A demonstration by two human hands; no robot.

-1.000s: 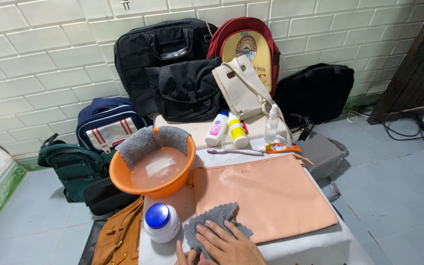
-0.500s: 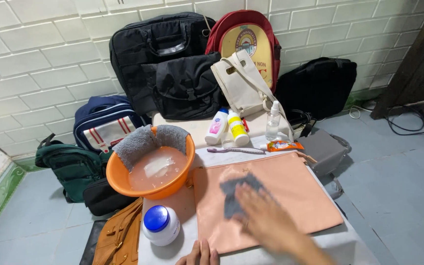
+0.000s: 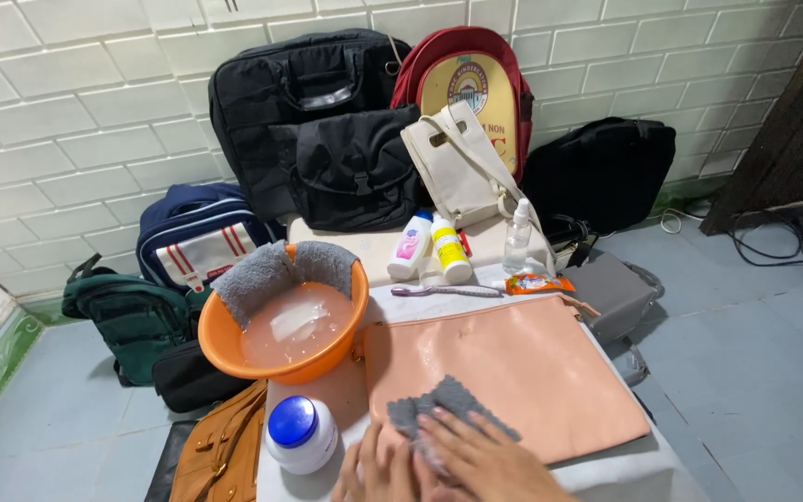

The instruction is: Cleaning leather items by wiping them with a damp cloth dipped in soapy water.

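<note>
Head view: a small grey cloth (image 3: 448, 406) lies flat on the near left part of a pink flat pouch (image 3: 513, 372), which rests on a white-covered table (image 3: 625, 469). The right hand (image 3: 490, 455) is spread open with its fingers pressing down on the cloth's near edge; the cloth sticks out beyond the fingertips on the far side, so it is pinned under the hand, not pinched. The left hand (image 3: 374, 469) lies flat and open just left of the right one, fingertips at the pouch's near left edge and beside the cloth.

Left of the hands, near the table's edge, stands a white jar with a blue lid (image 3: 299, 434). Farther back on the left sits an orange basin (image 3: 276, 325) of cloudy water with a second grey cloth (image 3: 271, 270) draped over its far rim. Beyond the pouch lie a toothbrush (image 3: 446, 291) and an orange sachet (image 3: 536, 284), and behind these stand 2 white bottles (image 3: 429, 246) and a clear spray bottle (image 3: 516, 237). A tan leather bag (image 3: 220, 455) hangs off the near left. Several bags (image 3: 355, 139) lean against the tiled wall (image 3: 67, 121) at the far side.
</note>
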